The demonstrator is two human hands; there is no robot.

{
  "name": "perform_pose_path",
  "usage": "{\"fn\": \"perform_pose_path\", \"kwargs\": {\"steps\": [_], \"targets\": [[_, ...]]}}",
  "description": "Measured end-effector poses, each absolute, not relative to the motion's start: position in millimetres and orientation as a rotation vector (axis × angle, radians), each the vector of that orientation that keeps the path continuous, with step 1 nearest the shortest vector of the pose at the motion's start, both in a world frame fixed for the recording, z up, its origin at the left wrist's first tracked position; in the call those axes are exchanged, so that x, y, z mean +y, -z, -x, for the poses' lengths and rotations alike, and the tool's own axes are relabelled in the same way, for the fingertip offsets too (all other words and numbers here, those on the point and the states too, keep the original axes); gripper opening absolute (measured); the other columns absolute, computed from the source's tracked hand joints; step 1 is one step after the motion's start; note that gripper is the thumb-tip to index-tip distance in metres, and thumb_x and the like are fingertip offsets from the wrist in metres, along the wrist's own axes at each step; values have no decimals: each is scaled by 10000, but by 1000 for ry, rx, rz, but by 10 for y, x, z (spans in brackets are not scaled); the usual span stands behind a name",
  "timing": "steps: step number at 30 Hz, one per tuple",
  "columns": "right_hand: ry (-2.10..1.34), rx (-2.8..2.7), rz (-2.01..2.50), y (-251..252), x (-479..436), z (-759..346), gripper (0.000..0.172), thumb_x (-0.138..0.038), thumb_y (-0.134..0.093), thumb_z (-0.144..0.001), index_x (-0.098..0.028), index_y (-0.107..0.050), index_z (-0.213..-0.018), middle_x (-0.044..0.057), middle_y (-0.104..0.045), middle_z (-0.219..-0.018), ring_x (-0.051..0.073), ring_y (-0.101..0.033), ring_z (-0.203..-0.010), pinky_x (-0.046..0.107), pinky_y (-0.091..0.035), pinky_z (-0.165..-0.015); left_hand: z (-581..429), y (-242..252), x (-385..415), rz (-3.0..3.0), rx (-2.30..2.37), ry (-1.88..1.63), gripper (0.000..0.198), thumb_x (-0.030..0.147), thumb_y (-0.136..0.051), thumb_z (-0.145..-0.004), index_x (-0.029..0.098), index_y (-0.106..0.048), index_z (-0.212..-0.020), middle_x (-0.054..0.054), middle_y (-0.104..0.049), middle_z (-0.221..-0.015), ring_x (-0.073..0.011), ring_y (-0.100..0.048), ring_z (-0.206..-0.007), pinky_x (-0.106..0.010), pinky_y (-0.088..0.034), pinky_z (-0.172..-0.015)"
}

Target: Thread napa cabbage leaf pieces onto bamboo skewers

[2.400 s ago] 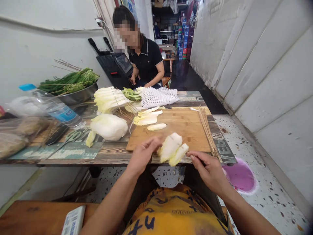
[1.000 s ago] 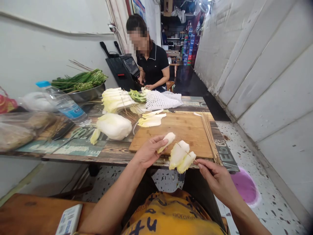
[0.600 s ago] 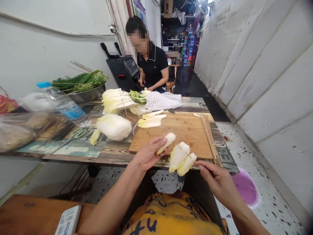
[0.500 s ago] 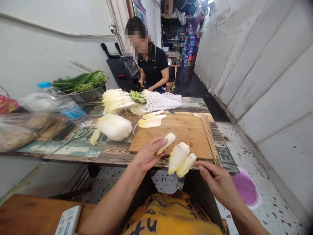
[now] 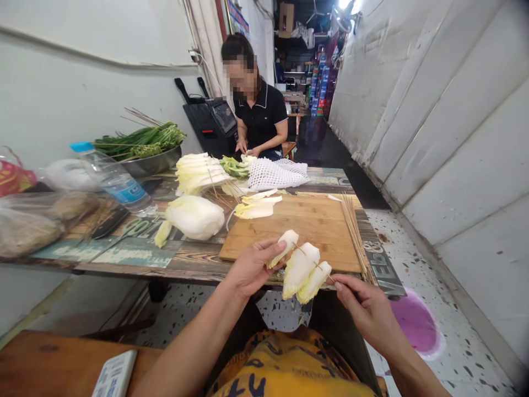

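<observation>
My left hand (image 5: pixel 257 267) pinches a pale cabbage leaf piece (image 5: pixel 288 242) at the tip of a thin wooden skewer (image 5: pixel 300 249). Two more cabbage leaf pieces (image 5: pixel 301 264) hang from the skewer's middle, over the table's front edge. The skewer's other end is held between the thumb and fingers of my right hand (image 5: pixel 359 300). Behind my hands lies a wooden cutting board (image 5: pixel 318 226), with loose cabbage strips (image 5: pixel 259 207) on its far left corner. A row of loose skewers (image 5: pixel 356 231) rests along its right side. Left of the board sits a cabbage head (image 5: pixel 197 216).
Across the table a person (image 5: pixel 260 118) works with both hands low. Skewered cabbage (image 5: pixel 200 172), a white foam net (image 5: pixel 278 173), a metal bowl (image 5: pixel 159 161) of greens, a water bottle (image 5: pixel 124 187), scissors (image 5: pixel 134 227) and a plastic bag (image 5: pixel 33 226) stand about.
The view has shifted slightly. My hands keep nearly the same hold, and the hanging leaf pieces have moved a little. The other person's hands have come together near the table's far edge.
</observation>
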State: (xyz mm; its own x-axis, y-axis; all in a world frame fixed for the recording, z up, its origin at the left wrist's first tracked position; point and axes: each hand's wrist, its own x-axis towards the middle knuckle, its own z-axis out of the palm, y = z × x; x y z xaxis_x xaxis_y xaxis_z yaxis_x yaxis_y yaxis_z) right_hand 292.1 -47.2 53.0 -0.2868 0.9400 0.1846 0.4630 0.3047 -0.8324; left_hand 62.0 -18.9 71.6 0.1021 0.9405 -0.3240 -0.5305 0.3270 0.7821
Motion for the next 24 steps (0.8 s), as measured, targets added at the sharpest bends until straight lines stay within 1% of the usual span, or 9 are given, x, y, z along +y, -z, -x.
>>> {"fn": "perform_pose_path", "kwargs": {"steps": [2,7,11,14,16,18,22,24], "targets": [[-900,-1880,1252,-540,-483,-2918,306,-369,-493,-899,-184,-722,-981,55,-717,-748,199,-666,-676,273,-543,-634,-637,-729,-201,-571,940,-1182,336,302,-878,-517,141,-765,-789,-48,-727,-793,-92,-615,-691,-162,-465,-622],[-920,-1856,1241,-558,-489,-2902,295,-377,-503,-891,-195,-724,-962,59,-725,-787,198,-654,-675,278,-540,-632,-663,-762,-224,-640,955,-1197,321,339,-863,-536,160,-769,-785,-53,-737,-781,-138,-638,-737,-222,-477,-687],[-931,-1865,1231,-540,-454,-2870,292,-375,-500,-891,-188,-718,-942,42,-688,-694,183,-624,-608,274,-530,-600,-670,-767,-227,-659,983,-1191,328,353,-858,-536,156,-770,-782,-59,-735,-767,-149,-634,-729,-231,-472,-677],[-944,-1865,1232,-530,-427,-2848,295,-371,-494,-896,-176,-709,-947,30,-656,-630,189,-634,-629,268,-523,-596,-684,-746,-229,-685,1012,-1173,323,366,-843,-558,151,-768,-787,-51,-722,-721,-145,-621,-695,-229,-465,-646],[-943,-1869,1236,-532,-414,-2842,297,-367,-491,-898,-169,-706,-946,25,-642,-604,192,-639,-641,266,-519,-598,-686,-719,-230,-700,1023,-1189,322,375,-835,-571,158,-766,-799,-41,-719,-720,-137,-614,-686,-231,-466,-660],[-931,-1871,1235,-535,-407,-2841,294,-362,-491,-899,-166,-707,-934,30,-652,-624,189,-640,-644,263,-516,-594,-669,-687,-228,-753,1032,-1232,337,390,-815,-606,167,-761,-852,-44,-729,-790,-144,-624,-743,-244,-473,-728],[-866,-1847,1234,-528,-415,-2847,283,-345,-494,-900,-164,-711,-928,44,-689,-692,185,-650,-643,259,-517,-580,-599,-649,-227,-916,1188,-1445,421,441,-722,-721,191,-696,-1058,-58,-716,-1006,-175,-624,-938,-289,-449,-884],[-758,-1831,1238,-523,-414,-2842,273,-330,-494,-906,-162,-708,-932,39,-688,-668,182,-657,-627,256,-522,-569,-581,-643,-235,-986,1343,-1579,403,431,-704,-740,185,-682,-1057,-56,-710,-1016,-175,-623,-950,-292,-448,-896]]}}
